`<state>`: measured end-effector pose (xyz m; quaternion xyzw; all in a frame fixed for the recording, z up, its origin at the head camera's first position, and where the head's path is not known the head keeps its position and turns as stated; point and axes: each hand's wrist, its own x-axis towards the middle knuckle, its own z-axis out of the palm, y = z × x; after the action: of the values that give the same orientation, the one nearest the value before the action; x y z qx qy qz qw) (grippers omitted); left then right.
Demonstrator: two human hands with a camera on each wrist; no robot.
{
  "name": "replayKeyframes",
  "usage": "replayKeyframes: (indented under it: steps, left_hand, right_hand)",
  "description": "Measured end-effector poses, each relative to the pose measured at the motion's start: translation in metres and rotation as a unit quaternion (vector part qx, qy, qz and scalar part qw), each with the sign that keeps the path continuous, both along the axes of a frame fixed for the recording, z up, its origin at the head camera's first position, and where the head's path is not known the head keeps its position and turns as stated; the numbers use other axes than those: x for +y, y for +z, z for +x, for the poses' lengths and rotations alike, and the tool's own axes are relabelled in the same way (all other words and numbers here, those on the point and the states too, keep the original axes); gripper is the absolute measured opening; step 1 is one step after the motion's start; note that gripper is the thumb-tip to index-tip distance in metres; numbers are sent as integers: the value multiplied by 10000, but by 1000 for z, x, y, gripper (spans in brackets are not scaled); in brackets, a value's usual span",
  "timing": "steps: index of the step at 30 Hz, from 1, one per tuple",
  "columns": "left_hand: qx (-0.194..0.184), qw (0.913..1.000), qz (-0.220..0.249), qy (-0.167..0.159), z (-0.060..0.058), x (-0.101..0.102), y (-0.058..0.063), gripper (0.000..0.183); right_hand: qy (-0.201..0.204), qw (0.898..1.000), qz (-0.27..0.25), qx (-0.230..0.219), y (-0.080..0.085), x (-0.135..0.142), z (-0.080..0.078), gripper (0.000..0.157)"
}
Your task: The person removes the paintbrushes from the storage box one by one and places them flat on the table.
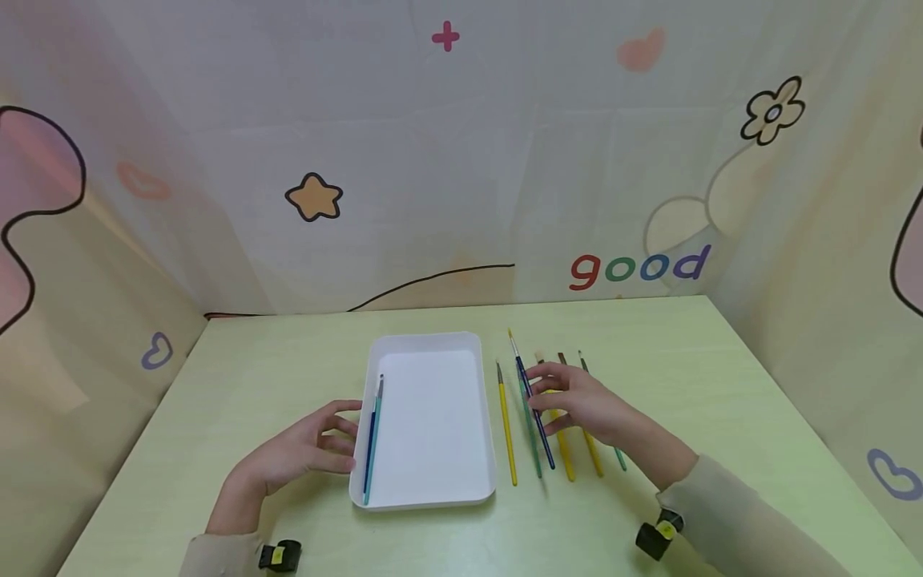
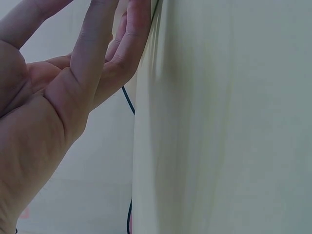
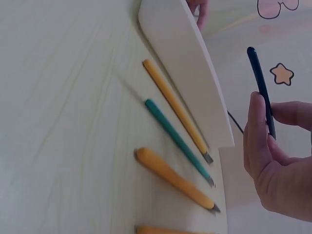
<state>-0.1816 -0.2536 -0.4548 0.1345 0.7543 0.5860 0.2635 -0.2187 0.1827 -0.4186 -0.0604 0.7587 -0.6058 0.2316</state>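
Between thumb and fingers my right hand [image 1: 580, 401] pinches a dark blue paintbrush [image 1: 535, 413], lifted above the table with its bristles pointing away. In the right wrist view the paintbrush [image 3: 260, 75] stands clear of the other brushes. My left hand [image 1: 310, 449] touches the left rim of a white tray [image 1: 433, 501], fingers loosely bent. Inside that tray, along its left side, lie a dark blue brush [image 1: 370, 449] and a teal brush [image 1: 376, 441]. The left wrist view shows the hand [image 2: 73, 73] but not the tray clearly.
Right of the tray lie a yellow brush [image 1: 507, 433], a green brush [image 1: 530, 437] and several more, including thicker yellow brushes [image 1: 565, 457] partly under the right hand. A printed curtain [image 1: 461, 160] borders the pale table [image 1: 649, 344] at the back and sides.
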Motion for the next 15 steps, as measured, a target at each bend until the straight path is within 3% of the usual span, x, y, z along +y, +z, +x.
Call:
replayKeyframes:
  steps: [15]
  left_hand:
    - [37,9999,-97,6,0,0,2,83]
  right_hand:
    - [-211,9997,133,-20,-8,43,-4,52]
